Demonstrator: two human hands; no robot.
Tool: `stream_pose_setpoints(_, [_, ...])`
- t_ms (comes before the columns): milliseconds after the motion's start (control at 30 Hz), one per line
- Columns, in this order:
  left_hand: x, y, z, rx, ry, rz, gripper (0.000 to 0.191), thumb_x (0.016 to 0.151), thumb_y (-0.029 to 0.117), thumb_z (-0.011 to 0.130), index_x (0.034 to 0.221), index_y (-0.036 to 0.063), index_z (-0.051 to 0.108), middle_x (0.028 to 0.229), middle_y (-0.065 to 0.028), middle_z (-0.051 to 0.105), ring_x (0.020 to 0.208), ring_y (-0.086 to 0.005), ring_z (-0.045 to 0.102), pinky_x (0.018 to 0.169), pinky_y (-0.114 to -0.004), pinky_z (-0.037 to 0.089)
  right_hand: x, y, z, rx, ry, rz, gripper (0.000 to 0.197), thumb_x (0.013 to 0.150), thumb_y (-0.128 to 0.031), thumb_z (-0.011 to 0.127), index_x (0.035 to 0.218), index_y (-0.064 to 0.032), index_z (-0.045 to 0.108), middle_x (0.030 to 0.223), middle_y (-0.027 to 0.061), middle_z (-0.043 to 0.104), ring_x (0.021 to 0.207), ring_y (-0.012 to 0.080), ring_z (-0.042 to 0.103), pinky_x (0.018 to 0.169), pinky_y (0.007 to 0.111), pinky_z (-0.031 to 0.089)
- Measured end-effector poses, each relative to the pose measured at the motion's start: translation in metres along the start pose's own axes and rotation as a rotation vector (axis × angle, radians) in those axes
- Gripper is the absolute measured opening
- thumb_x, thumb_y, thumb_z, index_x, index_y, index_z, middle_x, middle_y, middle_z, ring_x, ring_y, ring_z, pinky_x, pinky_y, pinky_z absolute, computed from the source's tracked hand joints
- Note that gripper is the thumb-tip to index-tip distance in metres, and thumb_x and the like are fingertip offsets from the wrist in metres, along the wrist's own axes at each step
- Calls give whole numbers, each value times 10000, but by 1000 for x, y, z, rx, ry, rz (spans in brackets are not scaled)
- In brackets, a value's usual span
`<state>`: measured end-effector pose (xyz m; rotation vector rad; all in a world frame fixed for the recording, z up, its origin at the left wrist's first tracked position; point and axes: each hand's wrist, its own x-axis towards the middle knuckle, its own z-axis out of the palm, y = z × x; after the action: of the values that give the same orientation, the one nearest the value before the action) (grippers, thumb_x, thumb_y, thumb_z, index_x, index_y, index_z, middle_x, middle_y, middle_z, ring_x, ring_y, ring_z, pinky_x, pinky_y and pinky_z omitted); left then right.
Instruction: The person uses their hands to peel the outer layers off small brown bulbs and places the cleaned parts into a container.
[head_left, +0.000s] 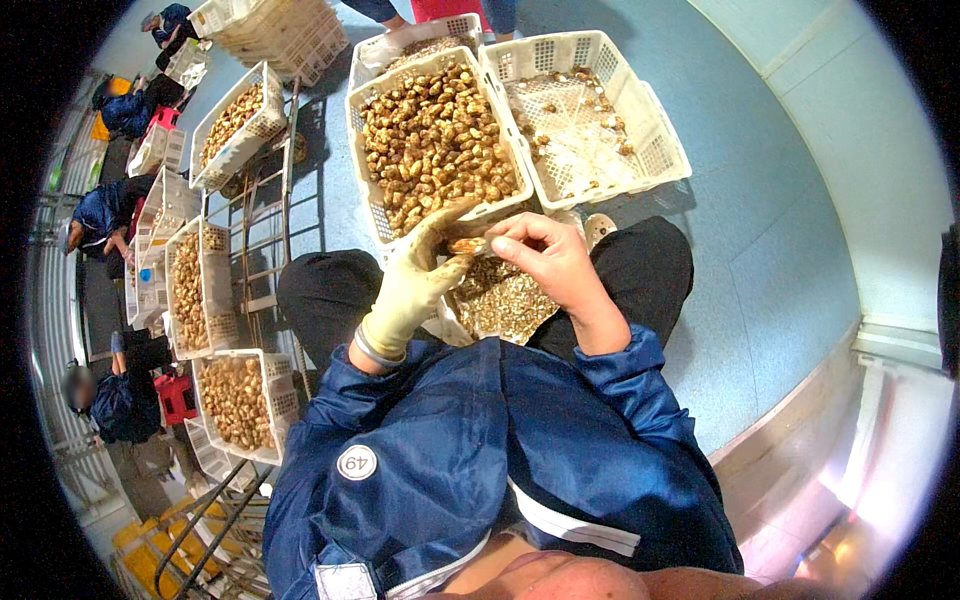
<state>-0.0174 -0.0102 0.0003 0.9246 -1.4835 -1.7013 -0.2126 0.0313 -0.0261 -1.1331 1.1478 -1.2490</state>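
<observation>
My left hand (420, 270), in a pale yellow rubber glove, pinches a small brown mushroom-like piece (468, 246) between thumb and fingers. My bare right hand (541, 251) has its fingertips and thumb together at the right end of that piece; whether it holds a small tool is hidden. Beneath both hands, between my knees, a container holds a heap of small pale and brown trimmings (506, 300). Just beyond, a white plastic crate (358, 161) is full of brown, knobbly mushroom-like pieces (435, 142).
Right of the full crate, another white crate (667, 176) holds scattered pieces. Behind them sits a crate of finer bits (427, 52). To the left, several filled crates (279, 405) line a metal rack (286, 187), near stacked crates (300, 37). Several seated people in blue work farther left.
</observation>
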Motion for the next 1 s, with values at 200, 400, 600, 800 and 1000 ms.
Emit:
stream_pose_setpoints(200, [-1, 12, 5, 111, -44, 16, 640, 861, 1, 641, 1454, -3, 401, 1326, -125, 561, 1210, -184, 532, 1042, -312, 407, 1, -4, -4, 135, -43, 61, 155, 890, -122, 705, 889, 34, 703, 938, 64, 703, 831, 102, 618, 775, 251, 489])
stream_pose_setpoints(400, [2, -1, -1, 11, -36, 3, 665, 880, 30, 648, 1480, 13, 363, 1334, -129, 543, 1226, -193, 519, 1056, -331, 400, 1, -1, -3, 91, -82, 18, 141, 882, -122, 709, 805, -7, 679, 1018, 56, 676, 811, 80, 564, 722, 234, 447])
stream_pose_setpoints(600, [3, 10, 5, -53, 31, 24, 745, 841, 84, 724, 1484, 12, 353, 1290, -131, 566, 1212, -198, 525, 1048, -327, 403, 2, 1, -3, 11, -26, -140, 156, 871, -123, 718, 778, -14, 658, 1057, 68, 658, 851, 96, 551, 748, 248, 426])
stream_pose_setpoints(800, [2, 12, 2, -51, -8, -68, 659, 841, 112, 745, 1413, -4, 439, 1236, -101, 601, 1117, -159, 575, 994, -300, 443, 3, 1, -5, 41, -13, -195, 183, 877, -132, 711, 761, -16, 629, 1065, 96, 663, 919, 129, 569, 815, 285, 434])
stream_pose_setpoints(1000, [-3, 21, 10, 2, 49, -62, 430, 868, 96, 725, 1259, -12, 581, 1145, -61, 649, 1059, -120, 590, 954, -282, 465, 2, 2, -7, 44, -16, -177, 160, 863, -129, 710, 782, -10, 640, 1097, 108, 679, 1001, 176, 606, 880, 301, 456])
